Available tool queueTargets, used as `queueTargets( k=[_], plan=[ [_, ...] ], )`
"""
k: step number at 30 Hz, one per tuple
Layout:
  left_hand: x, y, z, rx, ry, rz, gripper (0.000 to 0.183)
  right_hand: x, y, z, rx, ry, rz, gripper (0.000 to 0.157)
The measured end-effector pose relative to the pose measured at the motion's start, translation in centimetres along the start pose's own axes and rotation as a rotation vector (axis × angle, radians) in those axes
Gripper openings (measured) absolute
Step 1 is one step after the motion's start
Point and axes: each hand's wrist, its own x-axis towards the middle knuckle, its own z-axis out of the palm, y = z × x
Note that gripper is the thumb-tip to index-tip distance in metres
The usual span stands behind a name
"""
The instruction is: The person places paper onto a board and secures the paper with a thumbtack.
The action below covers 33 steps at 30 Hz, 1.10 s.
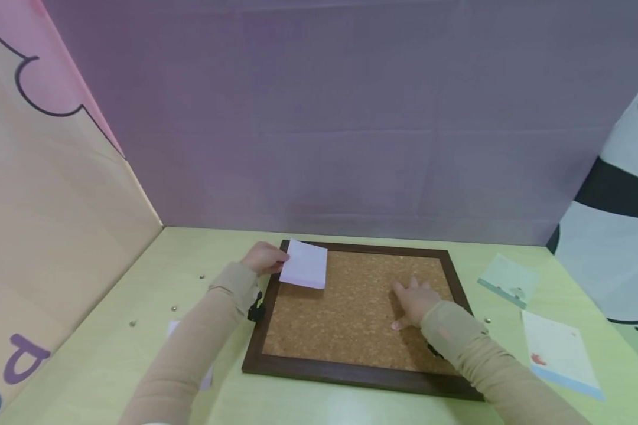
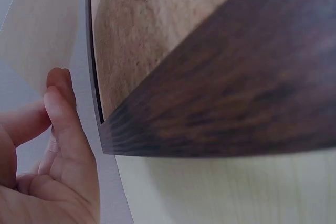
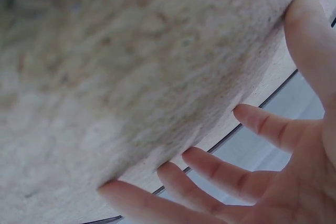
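Observation:
A cork board (image 1: 351, 313) in a dark brown wooden frame lies flat on the table. Above its far left corner, my left hand (image 1: 264, 258) pinches a pale lilac sheet of paper (image 1: 305, 264) by its left edge; the left wrist view shows the paper (image 2: 39, 30) between thumb and fingertips. My right hand (image 1: 417, 302) rests on the right half of the cork with its fingers spread. In the right wrist view, the fingertips of that hand (image 3: 273, 171) touch the cork surface (image 3: 131, 87).
Right of the board lie a pale green note sheet (image 1: 507, 278) and a white sheet (image 1: 560, 348) with a blue edge. Small metallic pins, one a pin (image 1: 173, 308), dot the table on both sides. Another paper (image 1: 207, 378) lies partly under my left forearm. A purple-grey backdrop (image 1: 340, 118) stands behind.

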Motion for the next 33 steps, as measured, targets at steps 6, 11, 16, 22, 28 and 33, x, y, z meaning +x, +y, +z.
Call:
queueTargets(
  k=[6,11,16,22,28,33],
  plan=[
    [-0.7,0.6,0.7,0.018,0.057,-0.033,0.033,0.0,-0.2,0.1,-0.009,0.004,-0.001,0.085],
    [-0.5,0.3,0.7,0.044,0.067,-0.05,0.027,0.0,-0.4,0.1,-0.014,0.011,-0.003,0.083],
    [-0.8,0.2,0.6,0.148,0.083,-0.016,0.022,0.0,-0.4,0.2,-0.016,0.006,-0.001,0.084],
    [-1.4,0.2,0.6,0.294,0.081,0.079,0.016,0.1,-0.5,0.2,-0.013,0.002,0.005,0.088],
    [-1.6,0.1,0.7,0.282,0.074,0.126,0.018,0.0,-0.5,0.2,-0.018,0.008,0.006,0.085],
    [-1.8,0.3,0.9,0.279,0.082,0.122,0.018,0.0,-0.4,0.3,-0.017,0.014,-0.006,0.085]
  ],
)
